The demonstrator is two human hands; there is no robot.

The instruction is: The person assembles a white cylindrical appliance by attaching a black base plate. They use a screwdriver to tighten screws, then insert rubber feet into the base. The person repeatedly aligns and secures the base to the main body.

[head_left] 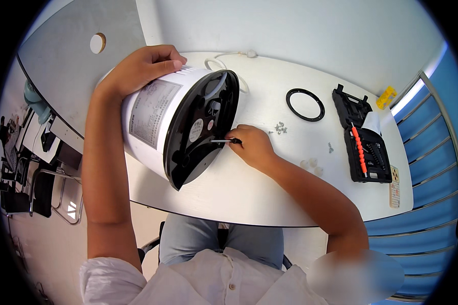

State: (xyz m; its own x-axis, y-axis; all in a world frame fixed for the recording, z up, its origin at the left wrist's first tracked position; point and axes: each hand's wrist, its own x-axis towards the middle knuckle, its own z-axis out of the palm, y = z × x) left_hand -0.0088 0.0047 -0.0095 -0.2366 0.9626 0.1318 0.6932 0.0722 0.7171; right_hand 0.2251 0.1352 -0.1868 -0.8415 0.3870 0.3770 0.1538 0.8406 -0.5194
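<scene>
We have a white cylindrical appliance [163, 122] on its side, left on the desk [249, 198].
Our left hand [143, 70] lies over its wall, how firmly we cannot tell; at its black base [201, 133] is the tip of a screwdriver [229, 141] pinched in our right hand [254, 147]; rightward lie loose screws [281, 128], a black ring [311, 119], an open tool case [350, 152].

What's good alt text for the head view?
A right hand holds a screwdriver at the black base of a white appliance, the left hand on its body. Screws, a black ring and an open toolbox lie on the table to the right.
</scene>
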